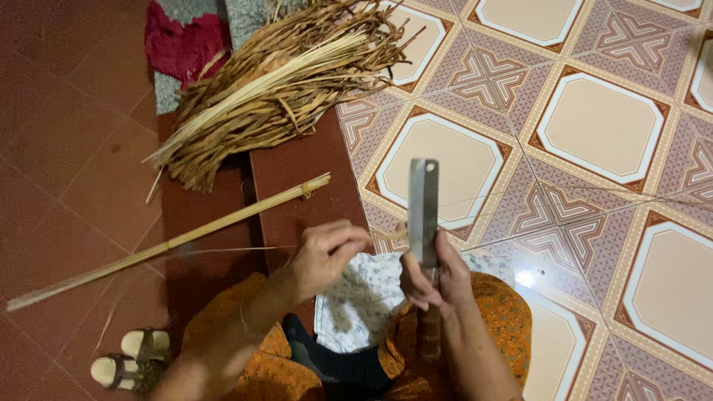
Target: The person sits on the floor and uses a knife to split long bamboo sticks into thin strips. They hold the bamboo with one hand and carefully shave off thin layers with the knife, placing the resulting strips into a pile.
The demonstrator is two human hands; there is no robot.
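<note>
Right hand (434,278) grips an upright knife (423,212), left hand (327,252) pinches a thin strip (223,251) against it; one pole (171,241) lies unsplit beside a large pile (275,85) of strips.

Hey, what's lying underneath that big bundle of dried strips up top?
Under the bundle of dried strips a grey mat and a red cloth show at the edges. How far they reach beneath is covered.

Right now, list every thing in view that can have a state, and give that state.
Left hand: pinched on a thin pale strip, pulled out leftward.
Right hand: gripping a flat steel knife, blade upright.
Long pale bamboo stick: lying slantwise on the floor, untouched.
Bundle of dry brown strips: heaped, loose.
Patterned white cloth: spread over the lap.
Pair of sandals: off, lying side by side.
</note>
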